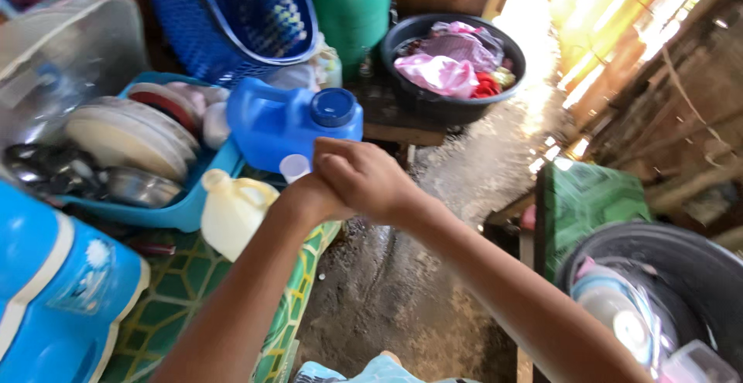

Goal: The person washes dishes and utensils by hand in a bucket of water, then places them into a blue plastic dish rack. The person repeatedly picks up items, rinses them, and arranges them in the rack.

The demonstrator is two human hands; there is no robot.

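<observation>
- At centre frame, my right hand [364, 176] lies curled over my left hand [308, 197], the two pressed together above the table edge; my left hand is mostly covered, so I cannot tell how its fingers are set.
- Just beyond my knuckles, a small pale cup [294, 167] shows its rim. It sits against my left hand, but whether the fingers close on it I cannot tell.
- Directly behind the cup, a blue jug [275, 124] with a round blue cap lies on its side, touching the edge of the blue dish tray [182, 211].
- Left of my left wrist, a cream plastic jug [231, 211] with a looped handle stands on the green patterned tablecloth [182, 286].
- Within the dish tray: stacked pale plates [128, 137] standing on edge and a metal bowl [139, 187].
- Lower left, a blue and white container [54, 298], close to the camera.
- Upper centre, a black basin [445, 104] holding pink and red cloth, beside a green bucket [354, 8] and a blue basket [232, 15].
- Lower right, a dark tub [689, 263] holding blurred dishes, well apart from both hands.
</observation>
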